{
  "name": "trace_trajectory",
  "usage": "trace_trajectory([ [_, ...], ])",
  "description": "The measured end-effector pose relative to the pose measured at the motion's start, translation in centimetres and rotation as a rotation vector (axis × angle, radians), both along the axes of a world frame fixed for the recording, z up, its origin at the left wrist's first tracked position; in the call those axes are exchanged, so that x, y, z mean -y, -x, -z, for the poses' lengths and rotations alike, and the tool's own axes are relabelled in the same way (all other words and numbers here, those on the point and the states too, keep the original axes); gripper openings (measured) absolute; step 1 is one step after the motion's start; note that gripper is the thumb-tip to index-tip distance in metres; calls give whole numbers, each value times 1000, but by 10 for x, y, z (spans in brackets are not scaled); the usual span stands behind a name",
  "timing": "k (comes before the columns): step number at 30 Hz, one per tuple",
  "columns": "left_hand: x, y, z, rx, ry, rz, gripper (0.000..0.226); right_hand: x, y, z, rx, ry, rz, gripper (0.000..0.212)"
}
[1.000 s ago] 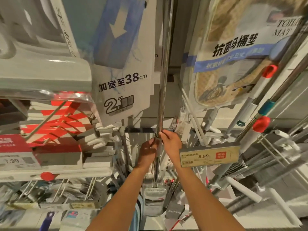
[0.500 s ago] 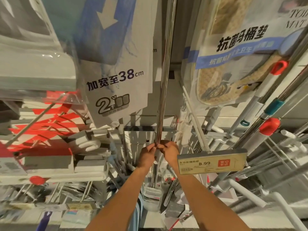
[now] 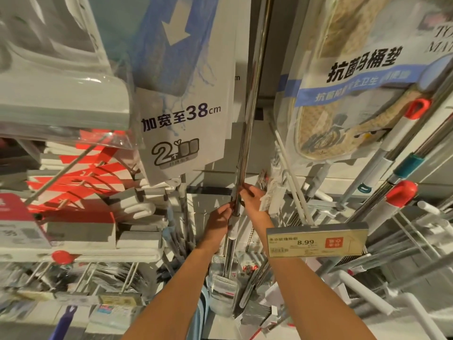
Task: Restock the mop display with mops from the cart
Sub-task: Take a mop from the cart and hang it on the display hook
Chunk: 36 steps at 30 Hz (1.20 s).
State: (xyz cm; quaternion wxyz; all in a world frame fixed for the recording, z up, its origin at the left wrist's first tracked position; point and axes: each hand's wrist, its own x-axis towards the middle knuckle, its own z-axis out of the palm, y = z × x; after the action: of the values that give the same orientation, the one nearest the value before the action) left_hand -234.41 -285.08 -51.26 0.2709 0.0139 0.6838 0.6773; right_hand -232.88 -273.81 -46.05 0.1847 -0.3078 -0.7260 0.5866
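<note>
A mop with a long shiny metal pole [image 3: 252, 99] stands upright in the middle of the display, its wrapped flat head [image 3: 221, 285] low down near the shelf base. My left hand [image 3: 219, 220] grips the pole just below the joint with the white sleeve. My right hand [image 3: 252, 198] holds the same pole a little higher, fingers curled round it. Packaged mop heads marked "38 cm" [image 3: 186, 119] hang just left of the pole.
More mop handles with red and teal caps [image 3: 402, 192] lean at the right. A price tag reading 8.99 [image 3: 316, 240] juts out on a white hook over my right forearm. Toilet mat packs [image 3: 355, 77] hang upper right; sponge mop heads [image 3: 81, 217] fill the left shelf.
My right hand has slid a little up the pole, above the left hand. The pole has stayed upright in about the same spot, and the view has shifted slightly.
</note>
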Motion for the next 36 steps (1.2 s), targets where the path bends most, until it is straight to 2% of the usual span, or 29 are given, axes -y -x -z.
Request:
trace_trajectory([
  [4, -2, -6, -10, 37, -75, 31, 40, -3, 12, -3, 23, 122, 19, 24],
  [8, 2, -14, -11, 70, -138, 50, 51, -3, 10, -7, 66, 187, -27, 11],
  [10, 4, -15, -14, 98, -157, 71, 59, -3, -1, -3, 23, 265, -30, 12],
  [12, 6, -17, -17, 93, -163, 95, 52, 2, -10, -5, -41, 339, -20, 13],
  [15, 13, -24, -27, 75, -194, 70, 54, 14, -32, -3, -23, 289, -50, 32],
  [17, 17, -30, -40, 96, -236, -10, 62, 22, -53, 11, 120, 292, -54, 47],
  [18, 20, -33, -50, 118, -250, -60, 56, 28, -64, 15, 209, 323, -48, 50],
  [20, 28, -42, -62, 150, -195, -119, 45, 45, -81, 8, 288, 337, -16, 62],
  [21, 35, -47, -64, 144, -125, -117, 47, 53, -85, 0, 241, 295, -5, 73],
  [23, 53, -64, -68, 66, 19, -56, 61, 74, -95, -23, 127, 241, -35, 85],
  [25, 73, -84, -74, -40, 103, -7, 74, 93, -111, -39, 73, 213, -106, 76],
  [26, 83, -93, -79, -79, 130, -14, 75, 100, -119, -43, 64, 165, -131, 69],
  [30, 115, -122, -94, -266, 184, -45, 55, 119, -151, -51, 21, -16, -146, 53],
  [36, 160, -152, -101, -664, 442, 85, 64, 147, -184, -58, 10, -141, -156, 48],
])
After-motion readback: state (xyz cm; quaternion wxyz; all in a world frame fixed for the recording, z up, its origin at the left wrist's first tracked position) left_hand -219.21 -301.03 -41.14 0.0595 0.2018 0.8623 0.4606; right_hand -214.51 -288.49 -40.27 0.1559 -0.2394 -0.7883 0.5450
